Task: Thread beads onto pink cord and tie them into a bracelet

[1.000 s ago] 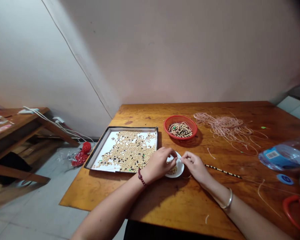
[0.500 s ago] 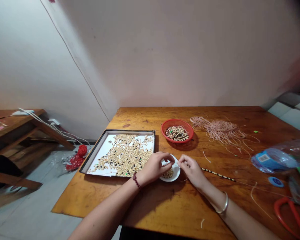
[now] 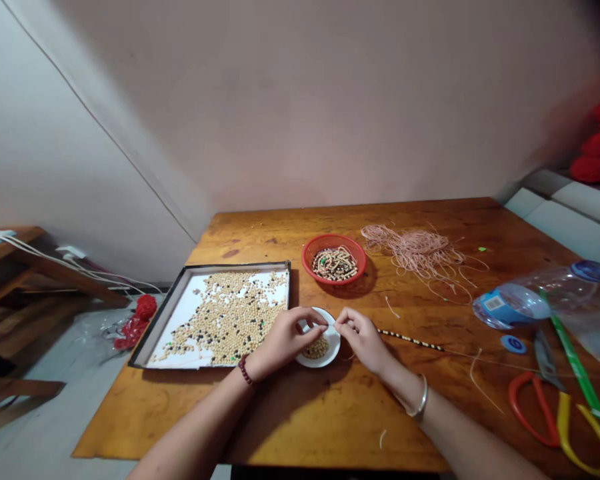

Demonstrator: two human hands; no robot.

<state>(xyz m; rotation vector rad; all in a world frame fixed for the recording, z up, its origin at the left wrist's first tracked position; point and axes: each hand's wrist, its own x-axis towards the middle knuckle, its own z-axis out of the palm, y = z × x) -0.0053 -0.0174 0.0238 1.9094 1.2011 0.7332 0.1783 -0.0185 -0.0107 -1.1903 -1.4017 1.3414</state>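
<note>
My left hand (image 3: 286, 339) hovers over a small white dish (image 3: 335, 345) that holds pale beads (image 3: 316, 348). Its thumb and forefinger meet in a pinch; whatever is between the tips is too small to make out. Close beside it, my right hand (image 3: 366, 345) pinches the end of a thin string at the dish's right rim. A row of black and pale beads (image 3: 411, 339) threaded on the string runs out from behind this hand to the right across the table. Left of the dish lies a shallow black-edged tray (image 3: 180, 300) spread with loose pale and dark beads.
A red basket (image 3: 307, 267) of beaded strands stands behind the dish. Further right are a tangle of pink cord (image 3: 420, 250), a plastic bottle (image 3: 510, 307), a blue cap (image 3: 513, 344), scissors (image 3: 533, 407) and a green strip (image 3: 577, 367). The wooden table (image 3: 280, 427) meets the wall.
My view has turned to the right, bringing the whole scissors into sight. The fingertips of my left hand have come together; both hands stay at the dish.
</note>
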